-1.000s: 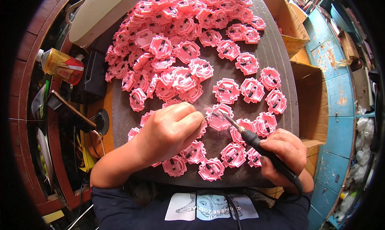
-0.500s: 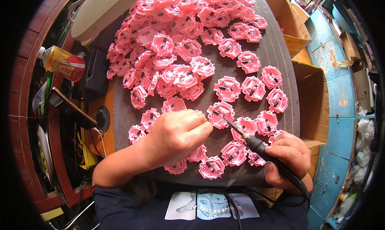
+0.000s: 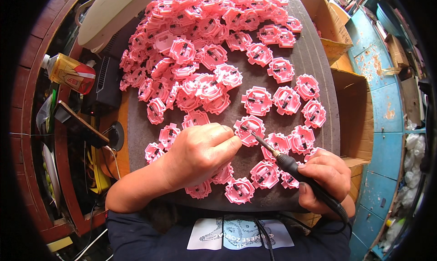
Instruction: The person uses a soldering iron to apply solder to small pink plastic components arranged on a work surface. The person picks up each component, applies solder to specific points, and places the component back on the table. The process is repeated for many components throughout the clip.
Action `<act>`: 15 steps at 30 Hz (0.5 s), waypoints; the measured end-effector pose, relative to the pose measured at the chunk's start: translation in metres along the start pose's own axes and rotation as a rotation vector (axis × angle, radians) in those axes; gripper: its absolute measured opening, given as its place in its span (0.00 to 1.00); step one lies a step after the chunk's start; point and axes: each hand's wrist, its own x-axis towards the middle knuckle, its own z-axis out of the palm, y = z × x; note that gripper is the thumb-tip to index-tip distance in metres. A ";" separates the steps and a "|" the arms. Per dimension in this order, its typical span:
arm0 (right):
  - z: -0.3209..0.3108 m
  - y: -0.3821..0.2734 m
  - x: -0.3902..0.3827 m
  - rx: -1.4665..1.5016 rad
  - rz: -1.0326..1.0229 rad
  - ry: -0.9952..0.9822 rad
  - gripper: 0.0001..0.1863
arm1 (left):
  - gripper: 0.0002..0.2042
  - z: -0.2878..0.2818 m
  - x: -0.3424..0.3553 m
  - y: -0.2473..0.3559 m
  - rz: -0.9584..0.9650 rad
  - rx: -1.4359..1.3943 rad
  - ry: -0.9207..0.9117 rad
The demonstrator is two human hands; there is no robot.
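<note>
Soldering in hand, one piece among many. Right hand (image 3: pixel 325 176) grips a black-handled soldering iron (image 3: pixel 291 163), fingers wrapped tight round the handle, cord trailing toward the lower edge. Metal tip reaches up and left onto a pink plastic part (image 3: pixel 249 130) lying flat on the grey tabletop (image 3: pixel 314 60).

Left hand (image 3: pixel 200 154) sits beside that same part, fingers curled together, fingertips at its left edge; whether they pinch wire or solder cannot be told.

- Worked part: near front of tabletop, between the two hands, touching the iron's tip.
- Like parts: a loose row (image 3: pixel 284 99) to the right and front, laid singly; a dense heap (image 3: pixel 200 38) farther back, overlapping.
- Cardboard box (image 3: pixel 330 19) at right rear.
- Yellow and red bottle (image 3: pixel 68 72) and black unit (image 3: pixel 107 83) at left.

Judged step: joint being made on the part's centre contacts. Next move, by judgement, calls for a steady tip held on the contact, the part kept from sliding, then a clean lift clear of neighbouring pieces.
</note>
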 end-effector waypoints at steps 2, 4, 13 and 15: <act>0.000 0.000 0.000 -0.004 -0.001 -0.001 0.19 | 0.08 0.001 0.000 -0.001 -0.002 -0.004 -0.002; 0.000 0.000 0.000 -0.007 0.001 0.000 0.19 | 0.08 0.001 0.000 -0.001 -0.011 -0.012 -0.015; -0.001 -0.001 -0.002 -0.036 -0.014 0.045 0.18 | 0.13 -0.011 -0.002 0.001 -0.059 -0.027 -0.082; -0.005 -0.006 -0.005 -0.063 0.004 0.062 0.18 | 0.13 -0.017 -0.002 0.005 -0.080 -0.029 -0.071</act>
